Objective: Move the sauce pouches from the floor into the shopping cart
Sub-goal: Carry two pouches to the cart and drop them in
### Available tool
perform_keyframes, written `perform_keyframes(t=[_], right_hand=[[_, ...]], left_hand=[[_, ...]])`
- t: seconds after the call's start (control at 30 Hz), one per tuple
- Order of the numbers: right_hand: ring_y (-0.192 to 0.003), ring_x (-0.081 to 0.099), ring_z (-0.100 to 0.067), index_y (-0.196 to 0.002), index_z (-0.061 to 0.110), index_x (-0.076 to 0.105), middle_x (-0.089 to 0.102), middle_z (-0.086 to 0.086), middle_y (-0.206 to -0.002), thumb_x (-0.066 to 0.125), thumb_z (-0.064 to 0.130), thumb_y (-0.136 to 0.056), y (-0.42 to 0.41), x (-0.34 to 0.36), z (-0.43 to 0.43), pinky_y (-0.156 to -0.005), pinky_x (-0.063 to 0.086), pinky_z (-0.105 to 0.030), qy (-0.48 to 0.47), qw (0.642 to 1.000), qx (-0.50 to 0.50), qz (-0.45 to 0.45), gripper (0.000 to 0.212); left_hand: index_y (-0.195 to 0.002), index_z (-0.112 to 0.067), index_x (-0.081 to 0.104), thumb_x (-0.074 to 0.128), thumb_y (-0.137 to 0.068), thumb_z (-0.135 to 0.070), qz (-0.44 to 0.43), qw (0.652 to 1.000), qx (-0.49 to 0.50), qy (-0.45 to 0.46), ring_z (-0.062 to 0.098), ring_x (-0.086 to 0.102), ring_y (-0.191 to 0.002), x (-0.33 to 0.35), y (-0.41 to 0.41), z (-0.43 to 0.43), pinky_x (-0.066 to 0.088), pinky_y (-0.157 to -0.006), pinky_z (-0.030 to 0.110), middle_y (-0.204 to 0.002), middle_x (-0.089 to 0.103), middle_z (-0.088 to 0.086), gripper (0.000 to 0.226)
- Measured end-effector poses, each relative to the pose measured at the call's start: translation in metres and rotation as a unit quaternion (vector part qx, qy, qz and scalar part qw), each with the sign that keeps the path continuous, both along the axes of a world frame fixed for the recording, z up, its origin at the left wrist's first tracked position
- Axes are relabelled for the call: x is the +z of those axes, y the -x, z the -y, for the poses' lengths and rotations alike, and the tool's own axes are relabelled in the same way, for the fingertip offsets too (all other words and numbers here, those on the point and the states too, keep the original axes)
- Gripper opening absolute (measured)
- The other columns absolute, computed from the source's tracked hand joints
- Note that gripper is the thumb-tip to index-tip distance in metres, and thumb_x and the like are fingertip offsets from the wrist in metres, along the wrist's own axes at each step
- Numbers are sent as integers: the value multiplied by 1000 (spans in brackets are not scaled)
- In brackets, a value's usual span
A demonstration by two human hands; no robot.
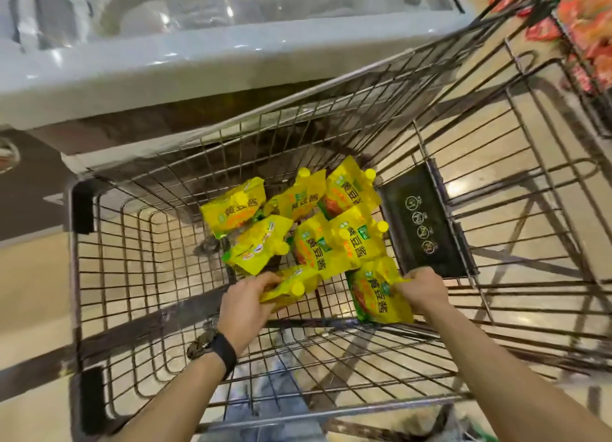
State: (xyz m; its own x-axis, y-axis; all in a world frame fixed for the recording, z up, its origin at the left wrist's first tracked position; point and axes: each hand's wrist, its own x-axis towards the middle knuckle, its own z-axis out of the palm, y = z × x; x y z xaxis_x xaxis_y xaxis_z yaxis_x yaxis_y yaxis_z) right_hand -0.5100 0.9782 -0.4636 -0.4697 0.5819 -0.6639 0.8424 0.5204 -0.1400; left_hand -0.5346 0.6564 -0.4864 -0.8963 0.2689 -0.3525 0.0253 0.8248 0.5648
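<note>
Both my hands reach down inside the wire shopping cart (109, 276). My left hand (246, 305), with a black band on the wrist, grips a yellow sauce pouch (291, 284) by its edge, cap facing me. My right hand (422, 292) holds another yellow pouch (374, 292) with green and red print by its right edge. Several more yellow pouches (298, 223) lie in a loose heap on the cart's wire bottom, just beyond my hands.
A grey chest freezer (165, 60) stands right behind the cart. A black flap (420, 223) with white icons hangs on the cart's right wall. Shelves of red packets (583, 24) are at the top right. Tiled floor shows through the wires.
</note>
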Motion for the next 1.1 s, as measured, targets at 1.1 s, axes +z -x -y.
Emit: perform_keyframes(t=[1.1], right_hand=[[-130, 40, -30, -145, 24, 32, 38, -9, -141, 67, 30, -83, 29, 320, 437, -99, 46, -44, 22, 635, 710, -303, 72]], left_hand=[[-144, -26, 39, 48, -92, -61, -60, 842, 397, 360, 27, 61, -115, 339, -211, 294, 54, -86, 37, -129, 59, 4, 63]])
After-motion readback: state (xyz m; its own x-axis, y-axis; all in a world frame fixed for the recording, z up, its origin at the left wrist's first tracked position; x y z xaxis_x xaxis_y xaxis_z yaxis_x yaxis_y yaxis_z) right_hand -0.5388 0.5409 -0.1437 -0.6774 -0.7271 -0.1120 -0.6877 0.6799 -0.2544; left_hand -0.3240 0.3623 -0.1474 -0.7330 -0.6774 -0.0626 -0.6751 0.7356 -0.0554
